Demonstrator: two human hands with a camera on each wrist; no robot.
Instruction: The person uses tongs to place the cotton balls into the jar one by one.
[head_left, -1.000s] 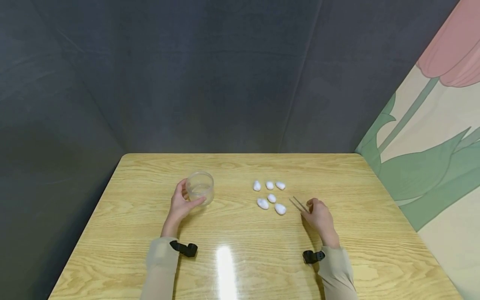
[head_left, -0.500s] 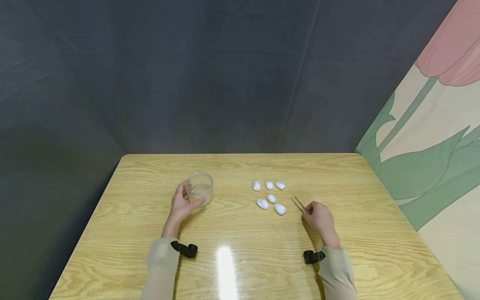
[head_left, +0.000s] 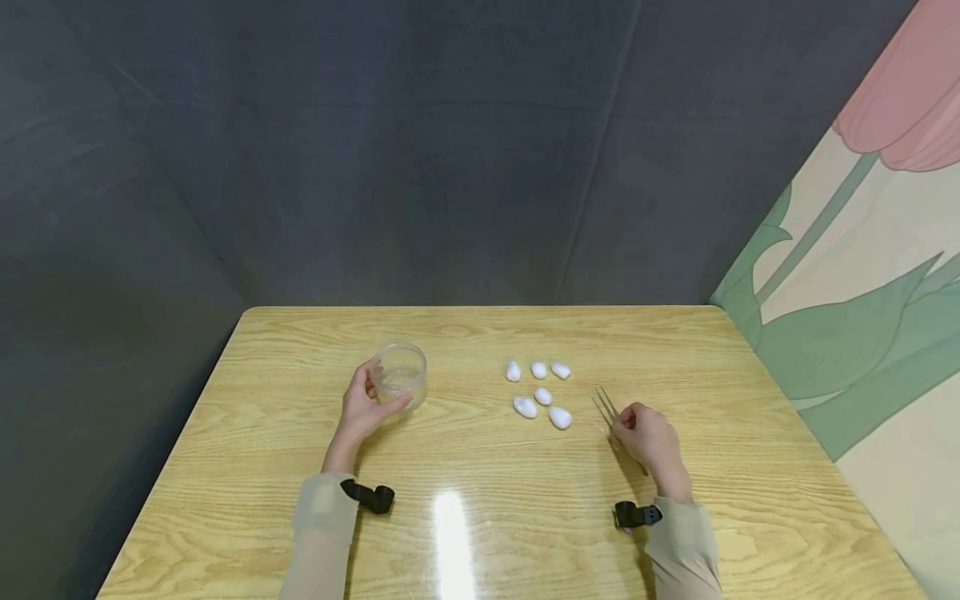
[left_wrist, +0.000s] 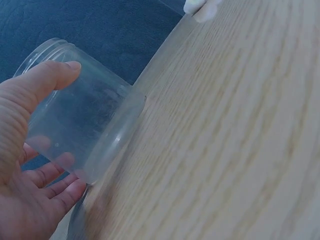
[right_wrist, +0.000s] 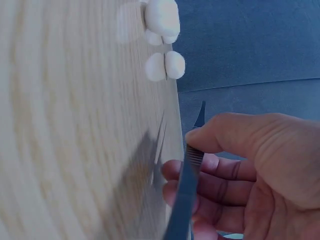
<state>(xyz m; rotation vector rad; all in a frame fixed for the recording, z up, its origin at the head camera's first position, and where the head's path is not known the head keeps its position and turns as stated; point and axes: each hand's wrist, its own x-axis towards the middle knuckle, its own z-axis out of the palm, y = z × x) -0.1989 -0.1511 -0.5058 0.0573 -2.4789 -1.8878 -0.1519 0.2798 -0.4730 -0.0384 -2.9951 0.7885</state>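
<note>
Head view: a wooden table (head_left: 480,517) carries a clear jar (head_left: 400,377), six white pebbles (head_left: 542,393) and a pair of tweezers (head_left: 606,406). The left hand (head_left: 360,410) curls round the jar, thumb on its near side and fingers on its left wall; the jar stands upright in the left half of the table, toward the far edge. In the left-wrist view the jar (left_wrist: 80,112) shows with the thumb across its wall and the fingers seen through the plastic, its base touching the table; whether anything lies inside cannot be made out. The right hand (head_left: 647,437) pinches the tweezers in the right half of the table, tips raised and pointing toward the far edge, just right of the pebbles. In the right-wrist view the tweezers (right_wrist: 186,185) are dark and out of focus, gripped between thumb and curled fingers (right_wrist: 220,172); their lower end is cut off by the frame edge, and the tips appear apart, holding nothing. The pebbles (right_wrist: 162,37) there are blurred and partly overlapping, so only some can be counted. Both sleeves run out of frame at the near edge.
</note>
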